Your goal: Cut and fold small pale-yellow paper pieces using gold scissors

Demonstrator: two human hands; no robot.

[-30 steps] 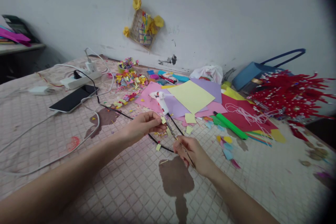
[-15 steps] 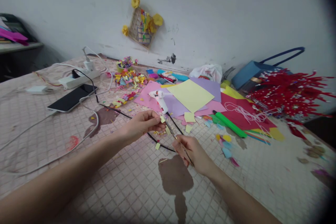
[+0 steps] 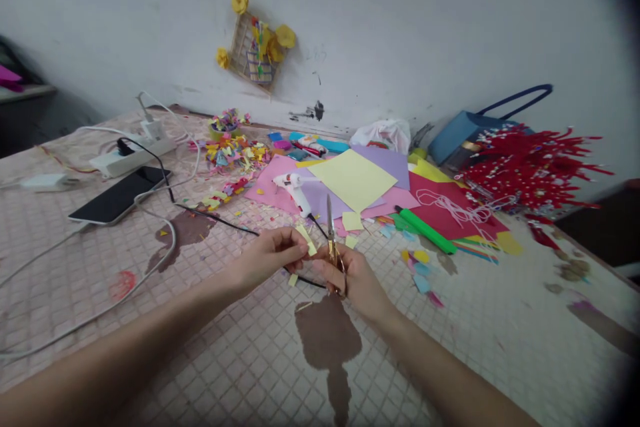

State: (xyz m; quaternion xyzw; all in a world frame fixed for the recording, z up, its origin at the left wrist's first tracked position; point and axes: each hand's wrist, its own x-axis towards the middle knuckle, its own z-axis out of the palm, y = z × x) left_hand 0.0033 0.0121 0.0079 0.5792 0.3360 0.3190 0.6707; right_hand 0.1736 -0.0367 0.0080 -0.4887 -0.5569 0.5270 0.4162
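Observation:
Between the thumb and fingers of my left hand (image 3: 273, 255) is a small strip of pale yellow paper (image 3: 307, 240). My right hand (image 3: 353, 279) is closed round the handles of a pair of scissors (image 3: 331, 227), whose blades point away from me and upward. The two hands are close together, the scissors just right of the paper strip. Beyond them a white glue gun (image 3: 295, 192) lies on coloured sheets, its black cord running toward me. A pale yellow sheet (image 3: 354, 180) lies on top of the purple and pink paper.
A phone (image 3: 123, 195), a power strip (image 3: 131, 157) and loose cables cover the left side. Paper scraps (image 3: 240, 152) are heaped at the back. To the right are a green marker (image 3: 426, 230), white string (image 3: 457, 207), a red beaded bundle (image 3: 525, 167) and a blue bag (image 3: 457, 133).
The scissors have swung from pointing at the left hand's paper to pointing away and upward. More of the paper strip shows now. The whole view has shifted slightly.

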